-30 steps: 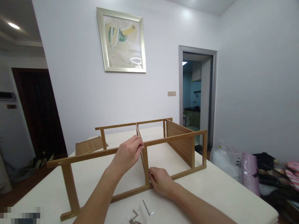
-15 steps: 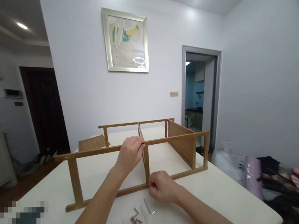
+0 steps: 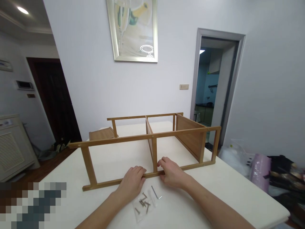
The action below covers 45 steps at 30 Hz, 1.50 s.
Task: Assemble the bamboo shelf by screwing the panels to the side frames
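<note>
A wooden shelf frame point(image 3: 128, 139) lies on its side on the white table, with a middle shelf panel point(image 3: 149, 130) and a right-hand panel point(image 3: 190, 135) spanning between its two ladder-like sides. My left hand point(image 3: 132, 182) is closed over the near lower rail, left of the middle post. On the other side of that post, my right hand point(image 3: 172, 172) grips the same rail with bent fingers. Between my wrists lie a clear plastic bag with several screws point(image 3: 143, 202) and an L-shaped hex key point(image 3: 156, 193).
A loose wooden panel point(image 3: 103, 133) rests on the table point(image 3: 226, 190) at the back left. Right of the table are a purple roll point(image 3: 260, 173) and piled bags. A framed picture point(image 3: 135, 58) hangs on the wall beside a doorway point(image 3: 207, 95).
My left hand has moved down from the upper rail to the lower one. My right hand has shifted slightly right and up, its fingers now over the rail. The view has tilted downward.
</note>
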Motion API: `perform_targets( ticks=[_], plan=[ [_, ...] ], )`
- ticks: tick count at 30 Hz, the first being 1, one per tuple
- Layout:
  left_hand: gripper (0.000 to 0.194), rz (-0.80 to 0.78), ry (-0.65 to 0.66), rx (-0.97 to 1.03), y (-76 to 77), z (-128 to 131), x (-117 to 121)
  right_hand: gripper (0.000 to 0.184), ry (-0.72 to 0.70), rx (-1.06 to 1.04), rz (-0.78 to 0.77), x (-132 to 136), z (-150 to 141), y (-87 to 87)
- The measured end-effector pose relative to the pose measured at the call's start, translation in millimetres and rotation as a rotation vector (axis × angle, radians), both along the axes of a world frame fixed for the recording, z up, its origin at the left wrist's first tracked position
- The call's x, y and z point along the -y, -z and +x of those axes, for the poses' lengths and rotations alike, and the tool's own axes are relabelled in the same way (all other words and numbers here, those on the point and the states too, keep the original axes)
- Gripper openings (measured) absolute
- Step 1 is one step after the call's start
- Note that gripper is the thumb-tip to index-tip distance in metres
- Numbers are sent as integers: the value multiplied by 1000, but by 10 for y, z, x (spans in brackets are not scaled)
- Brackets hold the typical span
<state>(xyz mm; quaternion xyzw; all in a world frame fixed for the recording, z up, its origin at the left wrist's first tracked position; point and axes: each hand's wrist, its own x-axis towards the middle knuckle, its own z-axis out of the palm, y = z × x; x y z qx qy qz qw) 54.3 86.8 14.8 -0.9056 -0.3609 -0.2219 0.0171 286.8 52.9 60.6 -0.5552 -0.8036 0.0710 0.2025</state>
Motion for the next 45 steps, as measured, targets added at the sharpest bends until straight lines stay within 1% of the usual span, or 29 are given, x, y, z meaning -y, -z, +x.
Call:
perform_targets(
  ticks=[2, 4, 7, 11, 16, 23, 29, 34, 36, 40, 41, 42, 45],
  plan=[
    [24, -102, -42, -12, -1, 49, -22, 30, 21, -4, -51, -40, 5, 66],
    [27, -144, -66, -28, -13, 97, -29, 22, 18, -21, -93, -95, 4, 138],
    [29, -150, -91, -37, -13, 127, -16, 12, -20, -54, -109, -170, -7, 233],
    [29, -118, -134, -49, 14, 116, 2, 9, -55, -106, -71, -202, -33, 287],
    [29, -96, -146, -38, 24, 114, -2, 5, -38, -111, -55, -182, -55, 263],
    [27, -163, -158, -10, -29, 111, -26, 8, -81, -83, -54, -199, -48, 290],
    [28, -183, -150, -7, -50, 103, -22, 8, -83, -84, -48, -211, -45, 322],
    [32, -180, -114, -27, -62, 100, -2, 6, -60, -65, -45, -186, -67, 290],
    [33, -179, -107, -30, -60, 97, -4, 7, -27, -63, -14, -161, -70, 250],
    [32, -177, -95, -6, -39, 80, -18, 9, 75, -69, 146, -64, -114, 144],
    [32, -177, -92, -2, -34, 77, -21, 9, 58, -73, 174, -28, -148, 124],
    [32, -178, -89, 0, -30, 74, -24, 10, 12, -81, 186, 11, -194, 111],
    [30, -188, -87, -4, -31, 71, -28, 11, -229, -119, 130, 133, -384, 115]
  ],
)
